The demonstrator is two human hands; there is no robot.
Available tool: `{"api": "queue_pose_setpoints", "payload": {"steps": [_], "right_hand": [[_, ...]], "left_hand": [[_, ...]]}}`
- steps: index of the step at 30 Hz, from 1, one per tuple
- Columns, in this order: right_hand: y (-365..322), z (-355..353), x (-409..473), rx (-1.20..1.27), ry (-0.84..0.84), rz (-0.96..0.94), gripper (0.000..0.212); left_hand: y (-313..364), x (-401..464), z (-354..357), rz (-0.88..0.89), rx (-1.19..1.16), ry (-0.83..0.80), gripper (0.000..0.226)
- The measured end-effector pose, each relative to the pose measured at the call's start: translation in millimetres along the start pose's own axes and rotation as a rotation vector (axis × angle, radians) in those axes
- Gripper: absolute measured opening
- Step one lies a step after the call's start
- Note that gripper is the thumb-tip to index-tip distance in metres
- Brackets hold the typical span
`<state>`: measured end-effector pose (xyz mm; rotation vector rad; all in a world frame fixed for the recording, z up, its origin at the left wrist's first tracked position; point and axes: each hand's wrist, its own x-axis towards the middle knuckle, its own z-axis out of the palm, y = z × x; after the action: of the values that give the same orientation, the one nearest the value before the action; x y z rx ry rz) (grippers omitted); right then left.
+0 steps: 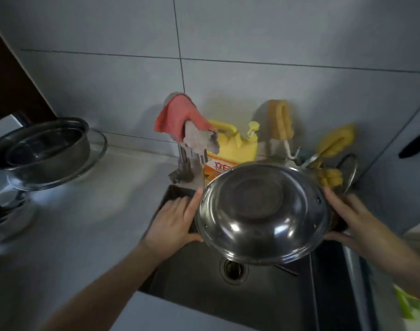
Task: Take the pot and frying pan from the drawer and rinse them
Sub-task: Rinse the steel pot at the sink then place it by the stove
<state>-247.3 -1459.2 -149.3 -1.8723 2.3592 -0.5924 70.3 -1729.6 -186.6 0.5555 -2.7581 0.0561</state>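
A shiny steel pot (261, 211) hangs above the dark sink (197, 278), tipped so its inside faces me. My left hand (174, 219) grips its left side, thumb along the rim. My right hand (354, 220) grips the right side, where a dark handle shows under the fingers. The drain (234, 268) lies just below the pot. A second metal pot (40, 149) stands on a glass lid at the left of the counter. No frying pan is visible.
The faucet (188, 161), draped with a pink cloth (180, 115), stands behind the sink. A yellow detergent bottle (233, 146), yellow sponges and a wire rack (347, 168) crowd the back right. A white countertop (84, 223) stretches left, and dishes sit at its left edge.
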Motion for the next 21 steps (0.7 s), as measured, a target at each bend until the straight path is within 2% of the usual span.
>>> {"api": "queue_pose_setpoints", "payload": {"steps": [2,4,10,15,19,21], "right_hand": [[12.1,26.5,-10.5,0.025,-0.081,0.079,0.120],[23.4,56.1,-17.1,0.062,-0.133,0.131,0.128],[55.9,129.7,-20.1,0.253,-0.339,0.281,0.126],[76.3,162.9,-22.4,0.314,-0.436,0.394,0.127],[87.0,179.1,-29.5,0.334,-0.557,0.467,0.137],[91.8,189.0,-35.6,0.322,-0.610,0.486,0.143]], "left_hand": [[5.0,-5.6,27.6,-0.030,-0.009,-0.104,0.146],[6.9,-8.7,54.6,-0.041,-0.012,-0.191,0.142],[3.6,-7.9,126.6,-0.076,-0.072,-0.453,0.134],[3.0,5.6,170.2,-0.067,-0.188,-0.658,0.126],[5.0,6.6,196.0,-0.035,-0.287,-0.755,0.135],[9.6,6.4,207.0,-0.051,-0.350,-0.815,0.131]]}}
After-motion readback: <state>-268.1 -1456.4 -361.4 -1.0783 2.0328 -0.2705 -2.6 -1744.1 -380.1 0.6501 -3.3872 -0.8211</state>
